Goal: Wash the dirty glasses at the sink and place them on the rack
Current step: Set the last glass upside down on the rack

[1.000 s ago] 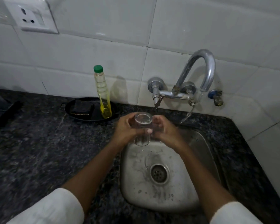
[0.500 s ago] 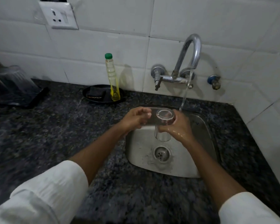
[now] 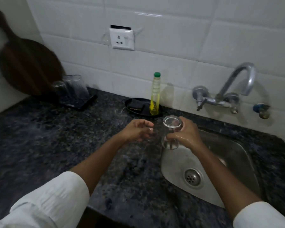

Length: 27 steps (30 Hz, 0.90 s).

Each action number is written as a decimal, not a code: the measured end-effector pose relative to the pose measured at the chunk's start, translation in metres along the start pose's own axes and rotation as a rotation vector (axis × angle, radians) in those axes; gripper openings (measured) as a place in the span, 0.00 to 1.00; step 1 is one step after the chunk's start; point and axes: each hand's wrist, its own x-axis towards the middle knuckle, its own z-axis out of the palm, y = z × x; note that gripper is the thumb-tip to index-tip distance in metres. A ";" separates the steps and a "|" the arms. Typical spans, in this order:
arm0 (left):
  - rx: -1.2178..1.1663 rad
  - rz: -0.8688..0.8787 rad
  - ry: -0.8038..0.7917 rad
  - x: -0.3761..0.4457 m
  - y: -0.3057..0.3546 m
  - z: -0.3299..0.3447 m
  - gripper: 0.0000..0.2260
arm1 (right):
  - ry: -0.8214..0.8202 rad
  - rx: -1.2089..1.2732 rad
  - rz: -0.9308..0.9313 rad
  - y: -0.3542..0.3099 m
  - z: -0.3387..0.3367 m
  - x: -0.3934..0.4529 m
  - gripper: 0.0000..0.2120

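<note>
My right hand (image 3: 187, 134) grips a clear drinking glass (image 3: 171, 133) held upside down over the left rim of the steel sink (image 3: 220, 162). The hand is wet. My left hand (image 3: 138, 130) hovers just left of the glass over the counter, fingers apart, holding nothing. At the back left a dark rack (image 3: 82, 102) stands on the counter with two upturned glasses (image 3: 72, 88) on it. The tap (image 3: 234, 89) shows no water running.
A green-capped bottle of yellow dish liquid (image 3: 155, 96) stands on a black dish (image 3: 138, 107) with a dark sponge (image 3: 136, 104). A wooden board (image 3: 26, 66) leans at the far left. A wall socket (image 3: 122, 38) sits above the dark granite counter (image 3: 56, 145).
The water has stopped running. My left hand let go of the glass; my right hand carried it inverted leftward out of the basin. The view swung left, bringing the rack into sight.
</note>
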 end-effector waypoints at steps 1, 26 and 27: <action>-0.004 -0.003 0.026 -0.002 -0.004 -0.019 0.05 | -0.020 -0.003 -0.009 -0.011 0.016 0.009 0.22; -0.154 -0.142 0.466 -0.002 -0.129 -0.446 0.06 | -0.021 -0.087 -0.207 -0.273 0.446 0.211 0.28; -0.153 -0.140 0.464 -0.001 -0.128 -0.447 0.06 | -0.018 -0.093 -0.193 -0.272 0.449 0.211 0.28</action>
